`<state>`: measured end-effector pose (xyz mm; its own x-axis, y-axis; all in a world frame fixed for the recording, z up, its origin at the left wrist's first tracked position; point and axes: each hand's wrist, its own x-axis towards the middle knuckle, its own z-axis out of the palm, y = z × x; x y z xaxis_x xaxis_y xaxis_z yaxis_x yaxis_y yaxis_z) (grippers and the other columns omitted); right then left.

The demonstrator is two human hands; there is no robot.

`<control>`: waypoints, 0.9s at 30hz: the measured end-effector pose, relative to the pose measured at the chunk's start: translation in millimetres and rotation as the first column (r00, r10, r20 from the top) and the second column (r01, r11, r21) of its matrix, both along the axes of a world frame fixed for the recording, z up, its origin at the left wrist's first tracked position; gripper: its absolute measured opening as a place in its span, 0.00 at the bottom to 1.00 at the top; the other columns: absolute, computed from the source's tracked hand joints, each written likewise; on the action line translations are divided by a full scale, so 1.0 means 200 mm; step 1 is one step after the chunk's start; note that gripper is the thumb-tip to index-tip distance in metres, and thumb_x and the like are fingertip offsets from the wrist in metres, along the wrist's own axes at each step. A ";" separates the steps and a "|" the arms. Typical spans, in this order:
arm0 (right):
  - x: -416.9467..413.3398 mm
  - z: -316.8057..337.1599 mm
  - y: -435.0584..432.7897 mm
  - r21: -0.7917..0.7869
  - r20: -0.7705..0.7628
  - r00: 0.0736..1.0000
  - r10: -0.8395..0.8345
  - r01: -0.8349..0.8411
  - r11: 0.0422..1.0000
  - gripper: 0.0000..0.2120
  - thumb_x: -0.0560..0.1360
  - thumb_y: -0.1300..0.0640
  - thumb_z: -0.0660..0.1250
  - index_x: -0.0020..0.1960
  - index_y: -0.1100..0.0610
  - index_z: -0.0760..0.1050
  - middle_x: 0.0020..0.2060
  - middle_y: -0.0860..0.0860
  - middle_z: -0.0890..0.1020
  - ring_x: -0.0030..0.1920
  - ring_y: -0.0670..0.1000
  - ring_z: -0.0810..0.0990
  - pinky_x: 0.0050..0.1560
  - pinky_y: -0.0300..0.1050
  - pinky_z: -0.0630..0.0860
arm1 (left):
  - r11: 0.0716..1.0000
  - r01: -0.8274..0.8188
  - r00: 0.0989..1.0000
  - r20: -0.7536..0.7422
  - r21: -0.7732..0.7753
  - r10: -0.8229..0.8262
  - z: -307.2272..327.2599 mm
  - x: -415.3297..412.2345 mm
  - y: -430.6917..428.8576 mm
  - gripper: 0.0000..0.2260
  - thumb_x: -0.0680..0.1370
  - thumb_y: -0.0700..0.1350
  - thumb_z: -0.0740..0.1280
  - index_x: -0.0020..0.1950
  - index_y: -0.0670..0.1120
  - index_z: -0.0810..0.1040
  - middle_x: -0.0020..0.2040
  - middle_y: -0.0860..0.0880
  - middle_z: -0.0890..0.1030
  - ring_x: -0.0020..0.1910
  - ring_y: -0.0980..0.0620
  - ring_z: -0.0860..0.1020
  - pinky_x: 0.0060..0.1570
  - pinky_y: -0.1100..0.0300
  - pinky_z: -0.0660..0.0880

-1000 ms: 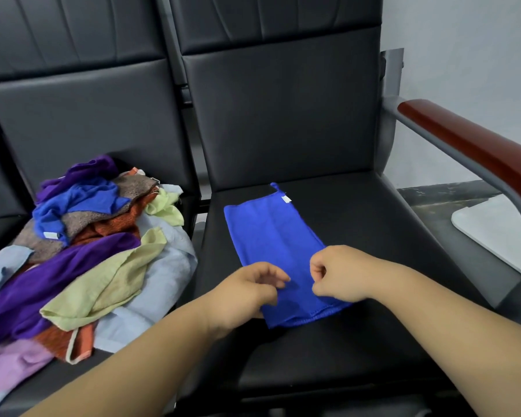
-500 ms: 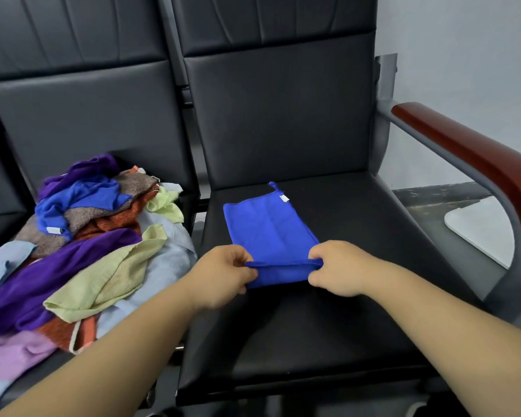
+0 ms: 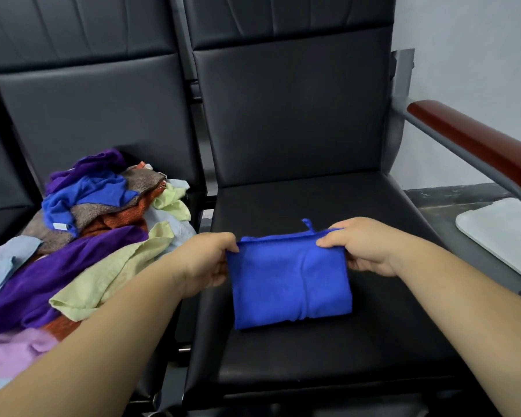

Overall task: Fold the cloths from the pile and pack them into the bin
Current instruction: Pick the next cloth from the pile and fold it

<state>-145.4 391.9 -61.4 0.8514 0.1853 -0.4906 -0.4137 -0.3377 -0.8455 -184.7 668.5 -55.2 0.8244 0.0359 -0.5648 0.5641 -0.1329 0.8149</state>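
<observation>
A blue cloth [image 3: 289, 281] lies folded into a small rectangle on the black seat [image 3: 328, 200] of the right chair. My left hand [image 3: 206, 260] pinches its far left corner. My right hand [image 3: 363, 245] pinches the far right corner, beside a small hanging loop. A pile of crumpled cloths [image 3: 82, 236] in purple, blue, brown, orange, pale green and light blue covers the seat on the left. No bin is in view.
The chair backs [image 3: 283, 109] rise behind both seats. A red-brown wooden armrest [image 3: 478, 149] on a grey metal frame borders the right side. A white flat object [image 3: 500, 233] lies on the floor beyond it.
Both hands lifted the near edge of the blue cloth and carried it away from me over the far edge, folding it in half. The view has shifted slightly.
</observation>
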 end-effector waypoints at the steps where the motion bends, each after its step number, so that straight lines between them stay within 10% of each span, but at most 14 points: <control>1: 0.02 -0.01 0.01 -0.001 0.015 0.999 -0.030 0.030 1.000 0.04 0.79 0.61 0.71 0.48 0.55 0.84 0.43 0.52 0.88 0.44 0.50 0.85 0.43 0.41 0.78 | 0.999 -0.040 0.999 0.025 -0.018 0.040 -0.01 0.02 -0.01 0.04 0.76 0.41 0.62 0.42 0.47 0.73 0.38 0.48 0.77 0.34 0.52 0.74 0.35 0.60 0.67; 12: 0.23 -0.19 0.10 -0.255 0.215 0.971 -0.102 0.157 0.954 0.05 0.77 0.55 0.73 0.46 0.56 0.85 0.43 0.54 0.88 0.48 0.57 0.87 0.55 0.57 0.83 | 0.949 -0.199 0.952 0.276 0.242 0.129 -0.23 0.31 -0.03 0.07 0.77 0.41 0.67 0.38 0.46 0.74 0.32 0.50 0.74 0.30 0.50 0.71 0.29 0.61 0.64; 21: 0.08 -0.14 0.20 -0.600 0.468 0.871 0.150 0.188 0.777 0.16 0.82 0.50 0.64 0.68 0.51 0.74 0.64 0.51 0.75 0.63 0.55 0.75 0.62 0.50 0.74 | 0.638 -0.133 0.823 0.444 0.758 -0.356 -0.28 0.14 -0.12 0.15 0.81 0.48 0.63 0.67 0.50 0.74 0.65 0.48 0.72 0.62 0.46 0.73 0.65 0.49 0.71; 27: -0.10 -0.26 0.25 -0.852 0.296 0.841 0.453 0.018 0.523 0.20 0.86 0.45 0.52 0.73 0.51 0.66 0.73 0.51 0.67 0.72 0.57 0.65 0.71 0.52 0.65 | 0.330 0.072 0.805 0.140 0.941 -0.576 -0.30 -0.04 -0.17 0.23 0.84 0.57 0.53 0.79 0.53 0.60 0.78 0.55 0.62 0.75 0.48 0.62 0.72 0.50 0.63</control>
